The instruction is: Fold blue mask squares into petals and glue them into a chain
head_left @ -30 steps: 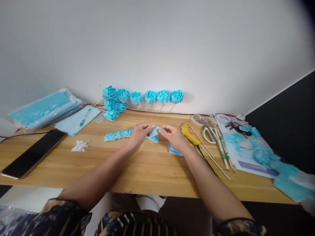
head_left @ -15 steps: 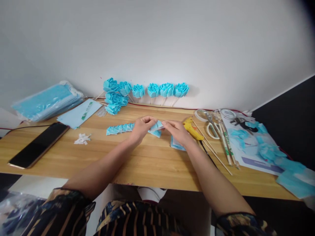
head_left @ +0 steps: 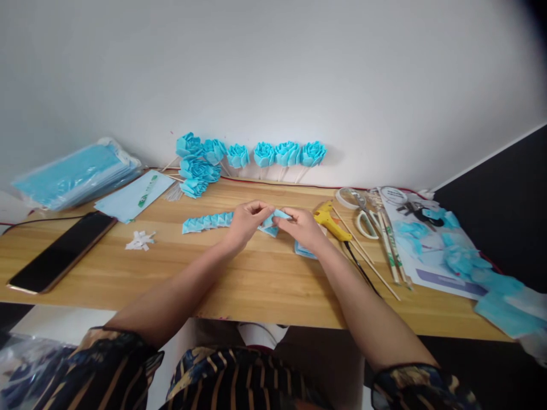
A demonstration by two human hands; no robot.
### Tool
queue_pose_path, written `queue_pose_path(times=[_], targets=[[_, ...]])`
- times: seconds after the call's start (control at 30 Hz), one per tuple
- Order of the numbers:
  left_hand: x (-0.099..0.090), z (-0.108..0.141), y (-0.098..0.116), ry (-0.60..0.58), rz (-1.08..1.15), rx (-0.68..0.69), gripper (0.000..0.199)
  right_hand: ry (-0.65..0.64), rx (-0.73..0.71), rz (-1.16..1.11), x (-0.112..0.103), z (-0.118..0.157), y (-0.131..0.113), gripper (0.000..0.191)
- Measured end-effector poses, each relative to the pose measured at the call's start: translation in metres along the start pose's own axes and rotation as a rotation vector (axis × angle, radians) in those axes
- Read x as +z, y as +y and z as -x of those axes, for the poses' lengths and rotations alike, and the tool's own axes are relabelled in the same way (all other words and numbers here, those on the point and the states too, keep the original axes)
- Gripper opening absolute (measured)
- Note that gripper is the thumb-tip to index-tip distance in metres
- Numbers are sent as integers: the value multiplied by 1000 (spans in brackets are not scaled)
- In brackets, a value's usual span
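Between my two hands is a small piece of light blue fabric point(head_left: 268, 230), partly hidden by the fingers. My left hand point(head_left: 248, 222) pinches its left side between thumb and fingers. From the other side, my right hand point(head_left: 301, 226) grips its upper right edge. A row of folded blue pieces point(head_left: 207, 222) lies on the table just left of my left hand. Under my right wrist rests a small stack of blue squares point(head_left: 302, 249). The yellow glue gun point(head_left: 332, 221) lies right beside my right hand.
Blue fabric flowers point(head_left: 264, 154) on sticks lean along the wall. At left are packaged masks point(head_left: 77, 173), a phone point(head_left: 62, 252) and white scraps point(head_left: 141, 240). To the right lie wooden sticks point(head_left: 376, 272), scissors point(head_left: 367, 223), a tape roll point(head_left: 347, 197) and blue scraps point(head_left: 464, 259).
My right hand has shifted slightly left, and its fingers now curl further over the blue fabric's edge. My left hand keeps its pinch. The whole view has drifted a little.
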State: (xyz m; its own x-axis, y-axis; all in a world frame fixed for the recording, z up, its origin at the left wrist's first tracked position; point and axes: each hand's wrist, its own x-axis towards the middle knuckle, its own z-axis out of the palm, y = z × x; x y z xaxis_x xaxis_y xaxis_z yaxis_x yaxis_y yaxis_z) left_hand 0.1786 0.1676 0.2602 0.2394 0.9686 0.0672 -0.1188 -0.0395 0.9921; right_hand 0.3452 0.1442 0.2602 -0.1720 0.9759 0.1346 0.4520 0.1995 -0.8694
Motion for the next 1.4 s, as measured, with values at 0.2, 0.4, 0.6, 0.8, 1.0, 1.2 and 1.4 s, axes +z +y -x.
queue_pose_path(times=[0.2, 0.4, 0.6, 0.8, 1.0, 1.2, 1.4], targets=[[0, -1, -3, 9, 54, -10, 32, 110, 2, -94, -4, -4, 10, 28], [-1, -2, -4, -40, 44, -34, 40, 95, 1, -97, -7, -5, 13, 28], [-2, -3, -5, -34, 8, -20, 36, 102, -3, -158, -8, -4, 2, 30], [-1, -2, -4, -54, 10, -21, 34, 153, -12, -259, -7, -5, -3, 31], [-1, -3, -6, -64, 8, -32, 34, 241, 12, -275, -6, -6, 2, 34], [-2, -3, -5, -14, 59, -26, 34, 157, 42, -441, -4, -7, 0, 36], [-2, -2, -6, -9, 62, -18, 32, 82, 18, -451, 2, -7, 6, 50]])
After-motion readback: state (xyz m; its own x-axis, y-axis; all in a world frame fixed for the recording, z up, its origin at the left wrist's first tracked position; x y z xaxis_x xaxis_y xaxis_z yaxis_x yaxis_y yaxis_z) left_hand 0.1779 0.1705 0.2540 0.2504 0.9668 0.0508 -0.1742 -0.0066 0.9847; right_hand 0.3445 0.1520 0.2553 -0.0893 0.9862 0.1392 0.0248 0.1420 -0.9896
